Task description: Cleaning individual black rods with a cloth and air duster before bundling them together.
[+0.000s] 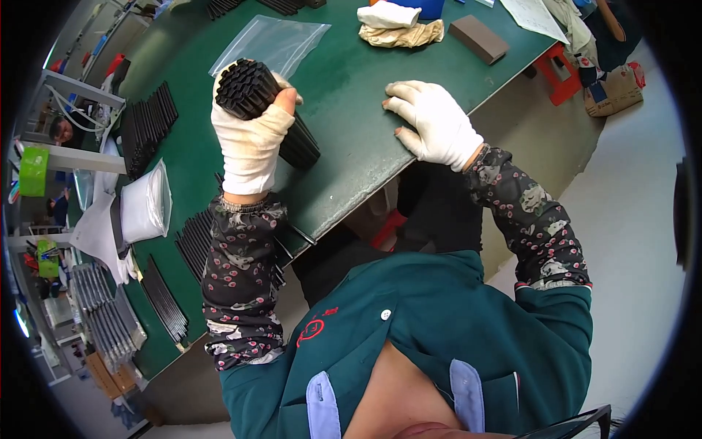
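Observation:
In a white glove with bare fingertips, my left hand (248,150) is wrapped round a thick bundle of black rods (298,145). The bundle stands tilted over the green table (344,164), with the rod ends gathered at the top. My right hand (437,126), gloved the same way, lies on the table near its front edge. Its fingers are slightly apart and hold nothing. Just beyond the bundle a clear zip bag (281,40) lies flat. My left glove hides part of the rods.
More black rods lie in rows (150,128) at the left, beside a stack of clear plastic bags (146,203). Crumpled gloves (402,34), a brown block (479,39) and a paper sheet (532,16) sit at the far side. A red stool (558,77) stands beyond the table edge.

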Motion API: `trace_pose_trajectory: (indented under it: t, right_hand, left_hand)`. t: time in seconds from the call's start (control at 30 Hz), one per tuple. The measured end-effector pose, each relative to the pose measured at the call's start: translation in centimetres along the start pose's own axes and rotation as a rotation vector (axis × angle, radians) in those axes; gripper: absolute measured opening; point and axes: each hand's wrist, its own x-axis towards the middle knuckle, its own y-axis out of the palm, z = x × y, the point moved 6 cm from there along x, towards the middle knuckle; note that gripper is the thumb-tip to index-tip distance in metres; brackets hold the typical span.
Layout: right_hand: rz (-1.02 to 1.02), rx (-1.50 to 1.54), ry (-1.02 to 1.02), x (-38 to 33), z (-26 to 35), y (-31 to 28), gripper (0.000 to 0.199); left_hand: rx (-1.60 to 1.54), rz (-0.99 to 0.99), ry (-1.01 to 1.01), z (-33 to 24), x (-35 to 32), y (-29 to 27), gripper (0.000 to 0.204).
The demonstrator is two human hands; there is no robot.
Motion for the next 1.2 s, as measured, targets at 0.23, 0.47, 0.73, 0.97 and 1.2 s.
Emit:
trace_pose_trajectory:
  t: [0.23,0.47,0.73,0.97,1.2]
  right_hand:
    - [-0.016,0.069,0.039,0.5,-0.9,0.0,0.037]
    - [-0.046,0.074,0.031,-0.3,0.1,-0.6,0.031]
    - [-0.127,0.082,0.043,-0.5,0.5,-0.8,0.030]
    - [-0.161,0.060,0.054,0.0,0.2,-1.2,0.028]
    - [-0.146,0.100,0.060,-0.2,0.0,-1.1,0.026]
  left_hand:
    - [-0.132,-0.015,0.022,0.3,0.8,0.2,0.043]
    - [-0.163,-0.081,-0.021,1.5,2.5,1.3,0.040]
    - [-0.119,0.067,0.110,2.8,6.8,7.9,0.038]
    - [-0.132,0.117,0.089,4.5,7.9,8.5,0.042]
    - [-0.157,0.121,0.074,4.9,8.0,8.4,0.050]
